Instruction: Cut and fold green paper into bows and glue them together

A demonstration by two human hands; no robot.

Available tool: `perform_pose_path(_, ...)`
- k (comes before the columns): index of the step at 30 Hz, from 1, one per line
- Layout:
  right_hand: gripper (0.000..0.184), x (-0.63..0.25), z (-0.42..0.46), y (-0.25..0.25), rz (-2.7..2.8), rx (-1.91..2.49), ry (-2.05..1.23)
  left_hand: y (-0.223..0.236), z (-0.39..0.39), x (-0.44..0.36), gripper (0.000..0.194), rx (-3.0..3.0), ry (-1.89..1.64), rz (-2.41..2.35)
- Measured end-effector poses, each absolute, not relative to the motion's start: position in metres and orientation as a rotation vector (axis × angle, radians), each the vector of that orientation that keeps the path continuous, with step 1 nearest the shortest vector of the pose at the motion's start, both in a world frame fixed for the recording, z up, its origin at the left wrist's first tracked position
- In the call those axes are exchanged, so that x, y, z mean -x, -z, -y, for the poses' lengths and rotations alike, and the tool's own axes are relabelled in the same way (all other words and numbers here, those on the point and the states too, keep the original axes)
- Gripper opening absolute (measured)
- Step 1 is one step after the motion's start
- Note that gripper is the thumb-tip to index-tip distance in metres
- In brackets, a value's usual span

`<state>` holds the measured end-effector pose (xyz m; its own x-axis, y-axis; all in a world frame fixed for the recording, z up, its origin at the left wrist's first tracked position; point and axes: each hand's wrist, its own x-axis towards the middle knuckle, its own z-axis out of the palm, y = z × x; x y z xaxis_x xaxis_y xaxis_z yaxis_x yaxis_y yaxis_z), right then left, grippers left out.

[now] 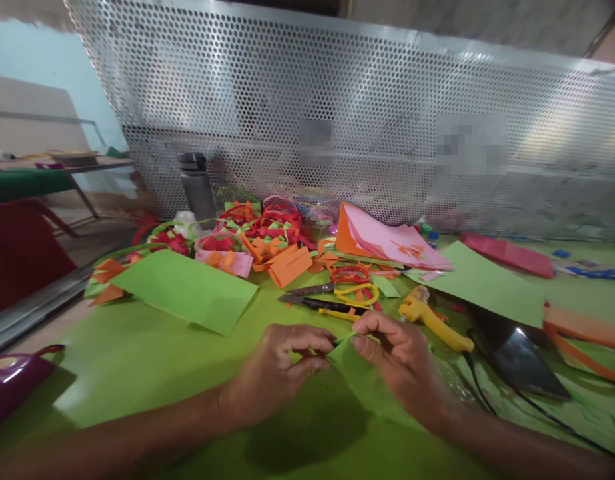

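Above the green tabletop, my right hand (pixel 404 363) pinches the upper edge of a piece of light green paper (pixel 364 380) between thumb and fingers. My left hand (pixel 272 373) has its thumb and fingertips closed at the paper's left corner. The paper hangs between the hands, and its lower right part runs behind my right hand. Just beyond my fingers lie scissors with red and yellow handles (pixel 356 295). To the right of them rests a yellow hot glue gun (pixel 434 323) with a black cord.
Red, pink and orange paper crafts (pixel 282 223) are heaped at the back. Green sheets lie at left (pixel 187 287) and right (pixel 487 280), with pink sheets (pixel 387 240) between. A dark phone (pixel 527 363), a grey bottle (pixel 197 190) and a purple object (pixel 12 380) stand around; perforated metal (pixel 267 87) rises behind.
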<state>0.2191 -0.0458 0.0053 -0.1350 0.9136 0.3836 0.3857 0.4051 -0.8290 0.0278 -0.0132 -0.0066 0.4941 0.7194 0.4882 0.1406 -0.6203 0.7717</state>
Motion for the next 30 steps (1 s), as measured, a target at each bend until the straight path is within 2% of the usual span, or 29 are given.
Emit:
perform_pose_path(4,0.018,-0.217,0.048,-0.007,1.722,1.127,-0.72,0.004,0.014,-0.026,0.012,-2.206,-0.985,-0.655)
perform_pose_path(7,0.02,-0.215,0.047,-0.009,1.624,1.146,-0.916,0.001,0.012,-0.023,0.02,-2.368,-0.828,-0.582)
perform_pose_path(12,0.027,-0.215,0.043,-0.011,1.499,1.143,-1.136,-0.001,0.011,-0.023,0.016,-2.303,-0.878,-0.526)
perform_pose_path(19,0.026,-0.214,0.046,-0.01,1.546,1.123,-1.051,-0.007,0.021,-0.03,0.012,-2.068,-0.924,-0.652)
perform_pose_path(25,0.018,-0.214,0.049,-0.012,1.653,1.109,-0.712,-0.007,0.032,-0.037,0.009,-1.757,-0.993,-0.922)
perform_pose_path(28,0.016,-0.214,0.05,-0.008,1.708,1.104,-0.617,-0.01,0.035,-0.04,0.022,-1.639,-0.954,-0.993)
perform_pose_path(30,0.015,-0.212,0.051,-0.005,1.721,1.107,-0.607,-0.013,0.035,-0.041,0.021,-1.627,-0.91,-0.99)
